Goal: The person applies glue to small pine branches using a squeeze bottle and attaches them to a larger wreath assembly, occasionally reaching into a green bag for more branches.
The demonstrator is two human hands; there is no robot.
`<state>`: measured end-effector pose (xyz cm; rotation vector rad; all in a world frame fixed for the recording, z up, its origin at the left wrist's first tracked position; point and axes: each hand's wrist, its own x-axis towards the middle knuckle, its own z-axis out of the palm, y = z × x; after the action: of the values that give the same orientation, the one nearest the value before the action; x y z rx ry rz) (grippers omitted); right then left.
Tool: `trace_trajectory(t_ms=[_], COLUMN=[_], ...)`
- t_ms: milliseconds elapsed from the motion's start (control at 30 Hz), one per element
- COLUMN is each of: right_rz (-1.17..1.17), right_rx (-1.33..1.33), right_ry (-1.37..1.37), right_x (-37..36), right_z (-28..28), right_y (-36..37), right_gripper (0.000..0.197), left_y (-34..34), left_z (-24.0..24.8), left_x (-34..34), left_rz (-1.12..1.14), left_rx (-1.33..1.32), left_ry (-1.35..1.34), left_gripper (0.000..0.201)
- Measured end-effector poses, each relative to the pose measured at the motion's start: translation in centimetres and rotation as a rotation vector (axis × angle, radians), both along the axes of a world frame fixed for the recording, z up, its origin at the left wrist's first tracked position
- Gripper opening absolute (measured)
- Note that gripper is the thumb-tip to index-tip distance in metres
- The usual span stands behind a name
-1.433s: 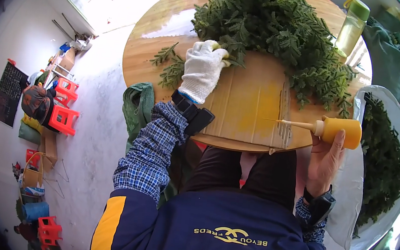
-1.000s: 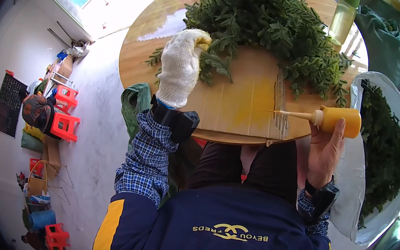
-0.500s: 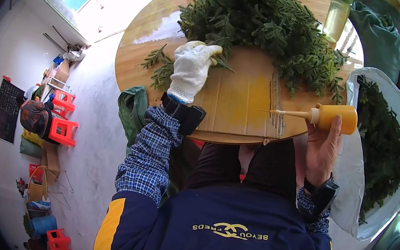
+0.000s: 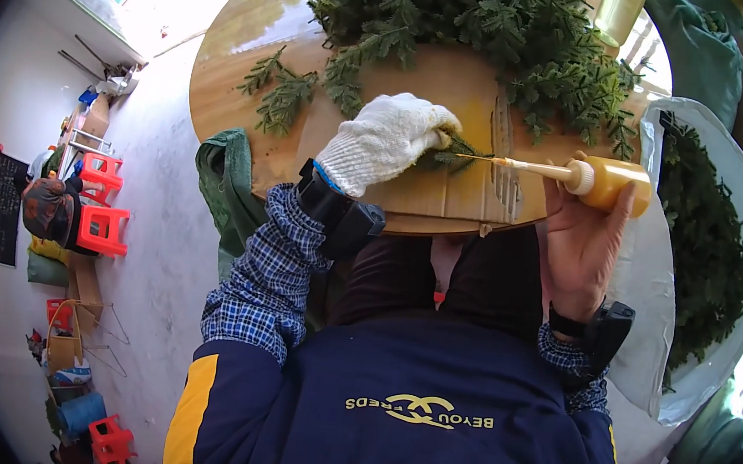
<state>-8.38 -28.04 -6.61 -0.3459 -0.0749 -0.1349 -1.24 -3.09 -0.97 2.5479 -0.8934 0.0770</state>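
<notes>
My left hand [image 4: 383, 144], in a white knitted glove, pinches a small artificial evergreen sprig [image 4: 446, 157] over a yellow-stained cardboard sheet [image 4: 411, 203]. My bare right hand [image 4: 582, 247] is closed around a yellow squeeze bottle [image 4: 619, 186], held on its side. Its long thin nozzle points left, and the tip is at the sprig; whether they touch I cannot tell. Beyond the cardboard lies a big heap of green artificial branches [image 4: 469, 19]. A few loose sprigs [image 4: 285, 101] rest on the table to the left of the glove.
The round wooden table [image 4: 226, 60] has a clear bottle [image 4: 618, 17] at its far right. A white sack [image 4: 661, 302] of greenery [image 4: 705, 242] stands to the right. Green cloth [image 4: 224, 178] hangs at the left edge. Another person [image 4: 49, 209] is near red stools [image 4: 103, 231] far left.
My left hand has come from the heap's edge toward the nozzle, and the sprig is now at its tip. My right hand still holds the bottle. The whole view has shifted slightly.
</notes>
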Motion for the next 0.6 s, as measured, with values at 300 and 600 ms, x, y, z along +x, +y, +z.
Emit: trace_trajectory(t_ms=[300, 600], right_rz=[0.206, 0.188], right_rx=[0.267, 0.252], right_ry=[0.117, 0.152], right_x=[1.2, 1.4], right_z=[-0.1, -0.5], right_y=[5.5, 6.5], right_gripper=[0.043, 0.042], left_y=[-0.6, 0.3], left_z=[-2.2, -3.1], left_x=[-0.6, -4.4], left_rz=[0.130, 0.339], left_rx=[-0.108, -0.409], left_ry=[-0.320, -0.298], left_gripper=[0.031, 0.037])
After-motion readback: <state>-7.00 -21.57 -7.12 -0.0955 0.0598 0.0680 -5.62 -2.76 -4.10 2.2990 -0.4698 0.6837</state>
